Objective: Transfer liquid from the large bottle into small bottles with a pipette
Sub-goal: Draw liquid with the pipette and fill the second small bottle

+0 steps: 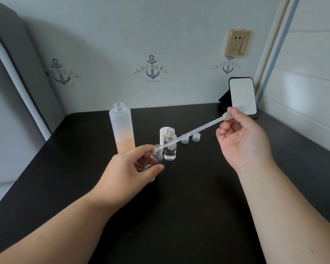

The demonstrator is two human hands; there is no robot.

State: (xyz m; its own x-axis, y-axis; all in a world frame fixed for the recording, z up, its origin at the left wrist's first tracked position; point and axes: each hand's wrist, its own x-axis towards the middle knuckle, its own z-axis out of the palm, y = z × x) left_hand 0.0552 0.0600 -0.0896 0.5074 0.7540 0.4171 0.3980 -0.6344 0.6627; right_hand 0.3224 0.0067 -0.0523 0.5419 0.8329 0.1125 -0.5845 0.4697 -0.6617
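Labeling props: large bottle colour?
Frosted white fading to peach-orange at the bottom, large bottle, head view.

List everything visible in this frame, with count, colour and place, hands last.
large bottle: 1, frosted white fading to orange, uncapped, upright on the table, back left.
small bottles: 2, clear; one tilted in the left hand, one upright beside it, part filled.
pipette: 1, translucent, tip at the held bottle's mouth.
small caps: 2, clear, on the table.
white cap: 1, behind the standing small bottle.
table: 1, black.
phone: 1, propped on a stand, back right.
wall socket: 1, gold.
left hand: grips small bottle.
right hand: pinches pipette bulb.
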